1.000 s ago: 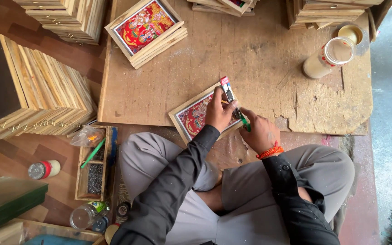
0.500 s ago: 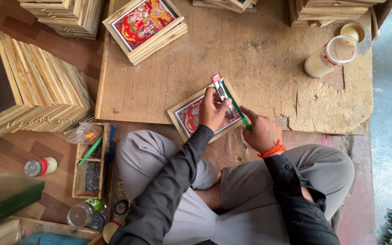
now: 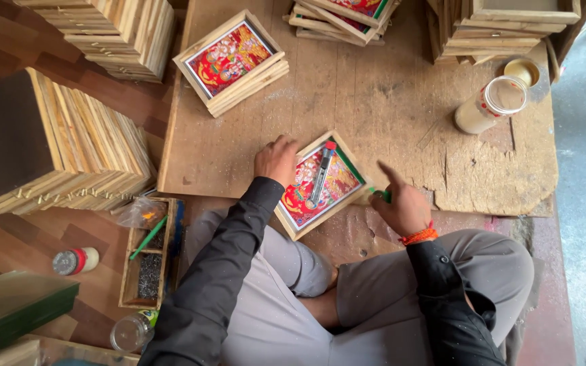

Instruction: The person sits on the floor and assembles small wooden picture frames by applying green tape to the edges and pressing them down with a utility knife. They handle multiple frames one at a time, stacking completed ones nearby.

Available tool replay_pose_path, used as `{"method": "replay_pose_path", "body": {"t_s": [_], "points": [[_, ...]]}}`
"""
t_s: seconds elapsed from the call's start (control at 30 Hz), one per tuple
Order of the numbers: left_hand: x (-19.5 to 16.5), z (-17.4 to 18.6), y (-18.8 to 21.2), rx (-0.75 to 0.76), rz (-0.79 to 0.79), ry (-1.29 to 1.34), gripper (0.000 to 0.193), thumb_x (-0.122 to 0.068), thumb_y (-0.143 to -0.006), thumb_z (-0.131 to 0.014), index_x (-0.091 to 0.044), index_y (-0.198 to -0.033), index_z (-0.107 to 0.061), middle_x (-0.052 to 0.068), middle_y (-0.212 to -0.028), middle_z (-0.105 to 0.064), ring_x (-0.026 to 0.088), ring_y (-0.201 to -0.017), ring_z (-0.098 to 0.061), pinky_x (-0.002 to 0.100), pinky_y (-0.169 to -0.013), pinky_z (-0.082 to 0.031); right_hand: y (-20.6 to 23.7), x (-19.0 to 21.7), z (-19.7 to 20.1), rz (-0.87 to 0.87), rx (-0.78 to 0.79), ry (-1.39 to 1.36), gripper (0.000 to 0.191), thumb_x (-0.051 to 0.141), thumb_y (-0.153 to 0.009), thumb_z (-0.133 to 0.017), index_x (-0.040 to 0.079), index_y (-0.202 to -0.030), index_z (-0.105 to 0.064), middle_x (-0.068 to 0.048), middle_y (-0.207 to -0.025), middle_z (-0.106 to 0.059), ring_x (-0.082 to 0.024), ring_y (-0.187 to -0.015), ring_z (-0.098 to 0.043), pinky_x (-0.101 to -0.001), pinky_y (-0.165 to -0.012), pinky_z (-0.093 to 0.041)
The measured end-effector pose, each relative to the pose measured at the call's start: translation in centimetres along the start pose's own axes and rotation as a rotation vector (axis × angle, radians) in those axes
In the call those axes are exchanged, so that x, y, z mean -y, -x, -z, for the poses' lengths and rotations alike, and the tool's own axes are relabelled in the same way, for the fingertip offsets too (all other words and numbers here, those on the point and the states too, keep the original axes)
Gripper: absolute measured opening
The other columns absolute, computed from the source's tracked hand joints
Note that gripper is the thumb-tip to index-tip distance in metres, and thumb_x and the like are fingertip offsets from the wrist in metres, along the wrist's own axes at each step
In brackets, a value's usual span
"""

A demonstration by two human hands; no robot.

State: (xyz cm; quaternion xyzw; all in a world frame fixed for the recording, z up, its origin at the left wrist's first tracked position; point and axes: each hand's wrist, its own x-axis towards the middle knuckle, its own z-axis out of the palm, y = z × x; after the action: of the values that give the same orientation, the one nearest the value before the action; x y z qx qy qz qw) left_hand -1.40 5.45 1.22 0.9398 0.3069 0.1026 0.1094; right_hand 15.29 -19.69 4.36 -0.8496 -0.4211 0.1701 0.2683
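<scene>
A small wooden frame with a red picture [image 3: 323,184] lies on the plywood board [image 3: 401,95] in front of my crossed legs. A grey cutter with a red end [image 3: 321,175] rests on the picture, free of both hands. My left hand [image 3: 276,160] presses on the frame's upper left edge, fingers spread. My right hand [image 3: 401,203] is at the frame's right corner, forefinger pointing out, with a small green thing [image 3: 382,195] pinched in it.
Stacks of framed pictures [image 3: 233,61] and bare wooden frames [image 3: 69,156] stand at the left and back. A glue jar [image 3: 488,105] and its lid [image 3: 522,70] sit at the right. A small tray of nails [image 3: 149,254] and small jars [image 3: 74,261] lie left of my knee.
My left hand let go of the cutter, which now lies on the picture, and moved to the frame's left edge. My right hand drew back to the right corner.
</scene>
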Motion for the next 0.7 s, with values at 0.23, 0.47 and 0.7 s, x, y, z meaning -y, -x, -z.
{"method": "replay_pose_path", "body": {"t_s": [0.23, 0.47, 0.7], "points": [[3.3, -0.9, 1.7, -0.017, 0.136, 0.177, 0.038, -0.010, -0.089, -0.068, -0.009, -0.127, -0.063, 0.018, -0.107, -0.071, 0.041, -0.096, -0.069, 0.051, -0.084, -0.055, 0.0, 0.7, 1.5, -0.033, -0.202, -0.303, 0.083, 0.018, -0.084, -0.079, 0.007, -0.157, -0.041, -0.007, -0.073, -0.066, -0.015, -0.063, -0.062, -0.0329, -0.060, -0.051], [1.6, 0.0, 6.4, 0.114, -0.324, 0.133, 0.039, -0.033, -0.076, -0.080, -0.008, -0.104, -0.068, 0.010, -0.094, -0.072, 0.032, -0.093, -0.070, 0.046, -0.077, -0.055, 0.2, 0.8, 1.6, -0.020, -0.198, -0.562, 0.074, 0.008, -0.091, -0.073, 0.004, -0.157, -0.039, -0.007, -0.076, -0.065, -0.010, -0.068, -0.061, -0.0268, -0.063, -0.051], [-8.4, -1.4, 6.9, 0.219, -0.142, 0.418, 0.036, -0.038, -0.085, -0.084, -0.007, -0.099, -0.072, 0.008, -0.088, -0.071, 0.024, -0.082, -0.070, 0.041, -0.074, -0.057, 0.7, 1.5, 0.8, -0.003, -0.124, -0.834, 0.069, 0.008, -0.091, -0.076, 0.001, -0.153, -0.045, -0.008, -0.089, -0.070, -0.009, -0.075, -0.063, -0.0238, -0.065, -0.052]]}}
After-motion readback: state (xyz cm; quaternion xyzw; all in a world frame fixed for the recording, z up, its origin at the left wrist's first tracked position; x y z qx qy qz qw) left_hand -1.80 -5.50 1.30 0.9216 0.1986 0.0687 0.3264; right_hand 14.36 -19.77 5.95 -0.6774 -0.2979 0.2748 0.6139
